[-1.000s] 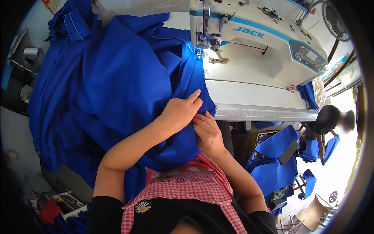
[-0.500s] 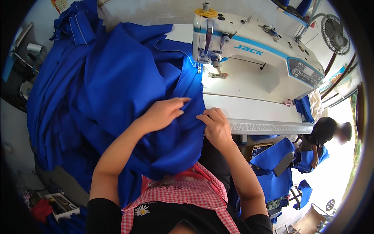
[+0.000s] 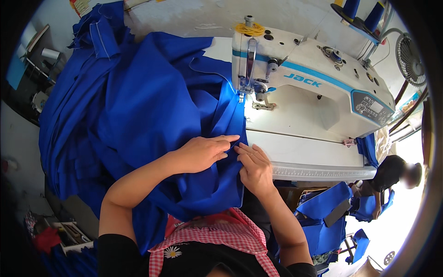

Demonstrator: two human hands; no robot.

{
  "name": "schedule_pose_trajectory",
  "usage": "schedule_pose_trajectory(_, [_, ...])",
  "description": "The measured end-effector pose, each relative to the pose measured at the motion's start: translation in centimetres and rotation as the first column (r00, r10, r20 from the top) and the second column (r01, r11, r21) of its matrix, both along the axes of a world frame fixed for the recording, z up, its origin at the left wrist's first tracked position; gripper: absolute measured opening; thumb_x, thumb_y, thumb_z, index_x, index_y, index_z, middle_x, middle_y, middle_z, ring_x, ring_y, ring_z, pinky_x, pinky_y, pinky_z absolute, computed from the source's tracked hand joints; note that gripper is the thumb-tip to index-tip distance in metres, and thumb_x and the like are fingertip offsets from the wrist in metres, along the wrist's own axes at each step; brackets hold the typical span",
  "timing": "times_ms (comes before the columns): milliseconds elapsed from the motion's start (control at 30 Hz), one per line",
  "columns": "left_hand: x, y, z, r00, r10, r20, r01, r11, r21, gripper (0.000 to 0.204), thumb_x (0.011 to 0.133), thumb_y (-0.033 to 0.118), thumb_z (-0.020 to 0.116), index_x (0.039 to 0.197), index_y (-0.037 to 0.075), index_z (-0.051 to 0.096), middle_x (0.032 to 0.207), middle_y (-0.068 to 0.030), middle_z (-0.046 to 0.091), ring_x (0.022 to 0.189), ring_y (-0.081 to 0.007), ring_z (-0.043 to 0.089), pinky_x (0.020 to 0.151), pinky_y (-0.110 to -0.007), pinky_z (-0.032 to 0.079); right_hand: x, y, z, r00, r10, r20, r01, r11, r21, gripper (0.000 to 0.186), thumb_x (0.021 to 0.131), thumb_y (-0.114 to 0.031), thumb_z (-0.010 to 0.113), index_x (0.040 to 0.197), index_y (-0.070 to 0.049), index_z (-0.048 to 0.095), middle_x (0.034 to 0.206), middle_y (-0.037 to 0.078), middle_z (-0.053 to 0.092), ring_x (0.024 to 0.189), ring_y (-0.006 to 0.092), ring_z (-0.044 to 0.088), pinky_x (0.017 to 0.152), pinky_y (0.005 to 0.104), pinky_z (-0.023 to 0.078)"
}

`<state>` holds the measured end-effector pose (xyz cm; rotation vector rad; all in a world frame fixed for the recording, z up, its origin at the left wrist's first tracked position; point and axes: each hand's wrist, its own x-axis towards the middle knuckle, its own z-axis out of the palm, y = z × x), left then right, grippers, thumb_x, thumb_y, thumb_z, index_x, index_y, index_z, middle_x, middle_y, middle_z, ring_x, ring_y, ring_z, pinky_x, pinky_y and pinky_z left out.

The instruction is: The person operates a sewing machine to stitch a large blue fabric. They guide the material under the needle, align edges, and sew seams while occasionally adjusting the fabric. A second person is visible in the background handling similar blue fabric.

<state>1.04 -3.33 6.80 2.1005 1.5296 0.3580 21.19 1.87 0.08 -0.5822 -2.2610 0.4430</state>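
Blue cloth point(image 3: 147, 106) lies left of the sewing machine point(image 3: 318, 74), touched by the left hand point(image 3: 203, 153) and right hand point(image 3: 255, 167), partly bent fingers' grip unclear, while farther left of the machine a tray point(image 3: 78, 246) holds elongated items point(image 3: 75, 232).

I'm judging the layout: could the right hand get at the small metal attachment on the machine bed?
Probably yes: the right hand is at the edge of the blue fabric, and I see nothing blocking its way across the white tabletop to the small metal attachment.
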Motion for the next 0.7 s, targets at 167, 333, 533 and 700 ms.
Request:
schedule_pose_trajectory(167, [0.6, 1.4, -0.2, 0.990, 0.036, -0.139, -0.044, 0.998, -0.052, 0.014, 0.093, 0.015, 0.054, 0.093, 0.001, 0.056, 0.147, -0.0022, 0.043, 0.092, -0.0294, 0.065, 0.071, -0.041, 0.053, -1.3, 0.6, -0.2, 0.998, -0.062, 0.011, 0.062, 0.998, -0.023, 0.025, 0.066, 0.005, 0.057, 0.088, -0.003, 0.065, 0.108, 0.011, 0.069, 0.112, 0.0246, 0.062, 0.100, 0.0436, 0.046])
schedule_pose_trajectory(333, [-0.6, 2.3, -0.4, 0.998, 0.062, -0.020, -0.063, 0.998, -0.025, 0.012, 0.093, 0.011, 0.055, 0.091, -0.001, 0.054, 0.145, -0.0028, 0.046, 0.094, -0.0283, 0.065, 0.073, -0.038, 0.053, -0.5, 0.6, -0.1, 0.998, -0.015, 0.062, 0.014, 1.000, 0.021, 0.040, 0.062, 0.005, 0.058, 0.100, -0.003, 0.068, 0.113, 0.011, 0.068, 0.114, 0.0243, 0.061, 0.101, 0.0426, 0.045])
schedule_pose_trajectory(533, [0.1, 2.9, -1.2, 0.997, 0.077, -0.001, -0.077, 0.997, 0.032, 0.014, 0.093, 0.012, 0.054, 0.092, -0.002, 0.055, 0.145, -0.0036, 0.046, 0.098, -0.0303, 0.064, 0.076, -0.040, 0.052, -1.3, 0.2, 0.3, 0.997, -0.048, 0.064, 0.048, 0.999, 0.008, 0.043, 0.062, 0.004, 0.058, 0.103, -0.002, 0.068, 0.114, 0.012, 0.067, 0.115, 0.0251, 0.060, 0.101, 0.0425, 0.045])
schedule_pose_trajectory(700, [-0.1, 4.4, -1.8, 0.992, 0.096, -0.076, -0.091, 0.994, 0.068, 0.013, 0.093, 0.011, 0.053, 0.095, -0.001, 0.057, 0.142, -0.0060, 0.048, 0.103, -0.0313, 0.062, 0.081, -0.041, 0.053, -3.0, 1.1, 1.0, 0.994, -0.081, 0.074, 0.083, 0.996, -0.020, 0.039, 0.062, 0.006, 0.059, 0.100, 0.000, 0.067, 0.109, 0.015, 0.067, 0.114, 0.0281, 0.060, 0.100, 0.0427, 0.046])
